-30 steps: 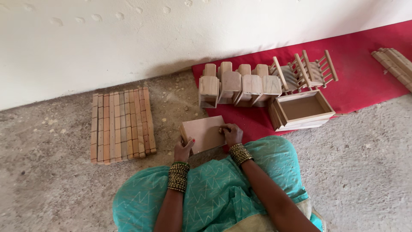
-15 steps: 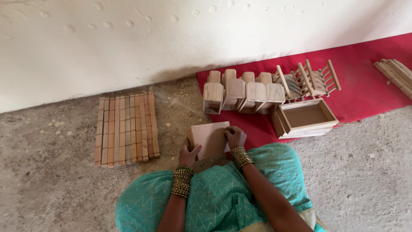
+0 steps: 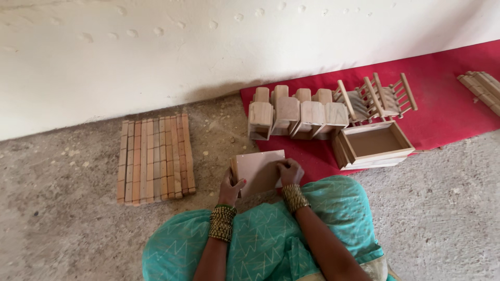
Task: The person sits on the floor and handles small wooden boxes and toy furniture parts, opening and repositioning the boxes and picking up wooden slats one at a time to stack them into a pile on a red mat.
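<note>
I hold a flat light-brown wooden panel [image 3: 259, 169] tilted up in front of my lap, just above the teal cloth [image 3: 260, 239] over my knees. My left hand [image 3: 231, 188] grips its lower left edge, thumb on the face. My right hand [image 3: 289, 173] clasps its right edge with the fingers curled over. Both wrists carry stacks of bangles. Small dark dots run along the panel's top edge.
A row of drilled wooden slats [image 3: 155, 158] lies on the concrete floor to my left. On a red mat [image 3: 448, 99] stand several small wooden box parts [image 3: 297, 112], ladder-like racks [image 3: 377, 96], an open wooden tray [image 3: 372, 143] and loose sticks [image 3: 482, 88]. A white wall runs behind.
The view has shifted slightly, so everything sits a little further right and lower. My hands keep their hold on the panel, with my right hand slid a bit along its right edge.
</note>
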